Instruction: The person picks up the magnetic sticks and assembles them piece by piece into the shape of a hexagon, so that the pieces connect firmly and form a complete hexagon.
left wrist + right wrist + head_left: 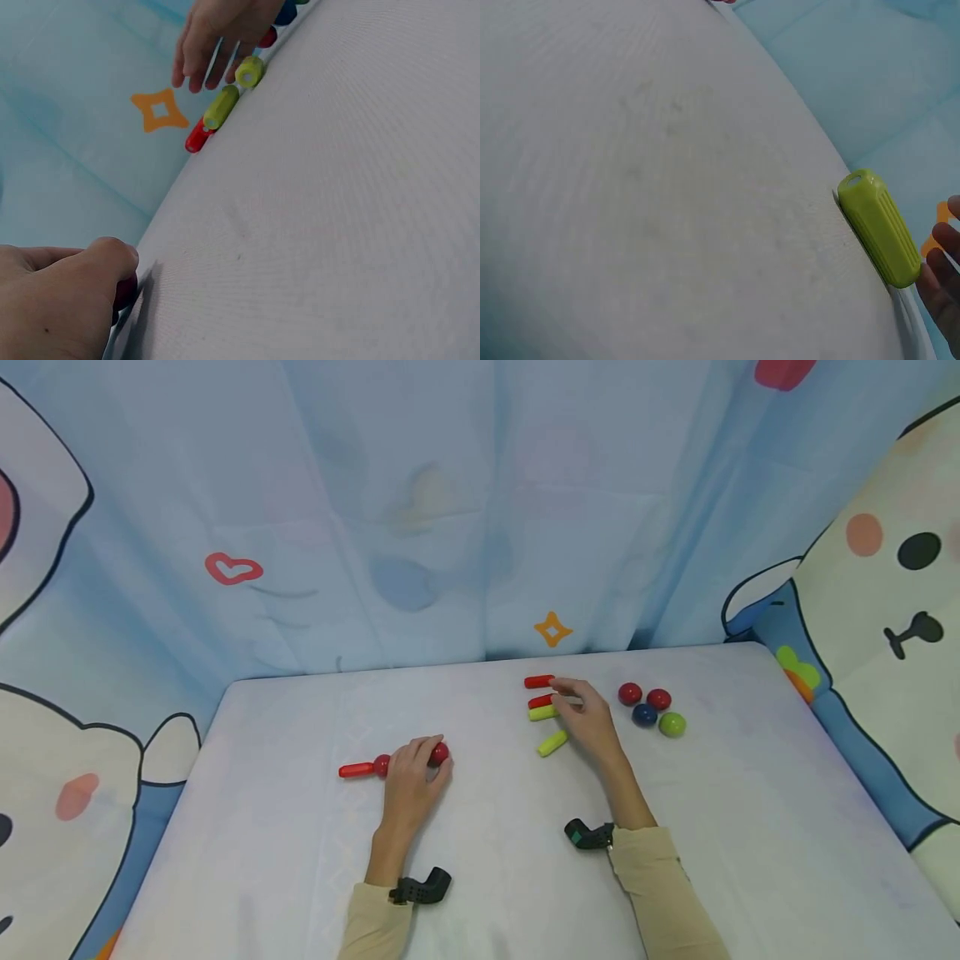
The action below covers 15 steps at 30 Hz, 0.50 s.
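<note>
My left hand point(411, 787) rests on the table at centre left, its fingers and thumb curled round a red ball point(439, 753). Left of the hand, a second red ball point(382, 766) touches the end of a red ribbed handle point(356, 770); what lies under the palm is hidden. In the left wrist view, a dark red ball point(126, 291) shows below the thumb. My right hand point(590, 727) hovers with loose fingers over two red handles point(537, 682) and two yellow-green handles point(552, 743). The right wrist view shows one yellow-green handle point(877, 229) beside the fingers point(943, 281).
Right of my right hand lie two red balls point(630, 694), a dark blue ball point(644, 715) and a green ball point(672, 724), close together. A white cloth covers the table point(495, 860). Behind its far edge hangs a light blue printed curtain point(337, 527).
</note>
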Each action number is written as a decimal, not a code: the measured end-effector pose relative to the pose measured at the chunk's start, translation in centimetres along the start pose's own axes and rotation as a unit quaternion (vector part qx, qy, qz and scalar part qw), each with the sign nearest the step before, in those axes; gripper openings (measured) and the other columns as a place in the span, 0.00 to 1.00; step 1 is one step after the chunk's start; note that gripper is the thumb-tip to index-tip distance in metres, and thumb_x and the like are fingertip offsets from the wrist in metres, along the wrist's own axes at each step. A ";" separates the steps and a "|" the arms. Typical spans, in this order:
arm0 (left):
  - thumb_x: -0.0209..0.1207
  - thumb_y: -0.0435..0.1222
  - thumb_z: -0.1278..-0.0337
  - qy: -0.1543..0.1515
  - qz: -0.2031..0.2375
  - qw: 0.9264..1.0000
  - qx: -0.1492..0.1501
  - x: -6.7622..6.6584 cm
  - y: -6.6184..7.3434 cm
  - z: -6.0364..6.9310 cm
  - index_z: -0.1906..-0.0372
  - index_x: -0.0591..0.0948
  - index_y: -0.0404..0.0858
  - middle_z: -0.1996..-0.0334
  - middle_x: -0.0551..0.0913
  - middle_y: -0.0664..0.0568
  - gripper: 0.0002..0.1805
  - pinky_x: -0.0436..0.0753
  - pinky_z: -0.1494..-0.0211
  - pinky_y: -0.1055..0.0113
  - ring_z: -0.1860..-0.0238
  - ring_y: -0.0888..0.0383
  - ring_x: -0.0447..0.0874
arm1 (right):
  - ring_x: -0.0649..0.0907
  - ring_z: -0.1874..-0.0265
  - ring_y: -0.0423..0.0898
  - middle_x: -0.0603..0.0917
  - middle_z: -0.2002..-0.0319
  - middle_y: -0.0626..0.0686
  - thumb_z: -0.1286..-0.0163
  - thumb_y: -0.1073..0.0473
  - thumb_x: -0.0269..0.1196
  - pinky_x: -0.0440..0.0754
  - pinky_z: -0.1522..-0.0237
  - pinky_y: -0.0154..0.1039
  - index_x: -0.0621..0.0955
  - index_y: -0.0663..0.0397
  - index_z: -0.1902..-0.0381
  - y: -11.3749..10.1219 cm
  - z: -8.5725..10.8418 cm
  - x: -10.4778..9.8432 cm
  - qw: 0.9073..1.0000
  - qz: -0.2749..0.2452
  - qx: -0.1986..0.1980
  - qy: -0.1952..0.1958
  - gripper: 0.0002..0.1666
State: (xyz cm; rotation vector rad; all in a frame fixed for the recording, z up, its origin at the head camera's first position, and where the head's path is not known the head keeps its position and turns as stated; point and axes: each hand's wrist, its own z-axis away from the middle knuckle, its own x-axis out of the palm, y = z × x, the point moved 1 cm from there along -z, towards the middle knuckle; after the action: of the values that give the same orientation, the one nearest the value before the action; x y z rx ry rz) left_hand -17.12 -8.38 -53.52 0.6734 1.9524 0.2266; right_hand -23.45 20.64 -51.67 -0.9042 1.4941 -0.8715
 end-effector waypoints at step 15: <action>0.64 0.40 0.42 -0.011 0.007 1.000 -0.005 0.0 0.0 0.1 0.45 0.80 0.43 0.51 0.84 0.49 0.19 0.78 0.41 0.53 0.49 0.51 0.82 | 0.69 0.31 0.58 0.76 0.37 0.59 0.25 0.63 0.50 0.67 0.30 0.55 0.81 0.56 0.44 0.3 -0.1 0.5 0.996 0.082 0.014 -0.036 0.18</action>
State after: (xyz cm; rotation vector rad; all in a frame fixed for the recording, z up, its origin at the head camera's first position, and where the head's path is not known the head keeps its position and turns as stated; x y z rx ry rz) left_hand -17.05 -8.36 -53.56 0.6806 1.9253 0.2354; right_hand -23.65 20.36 -52.12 -0.7729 1.4677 -0.7320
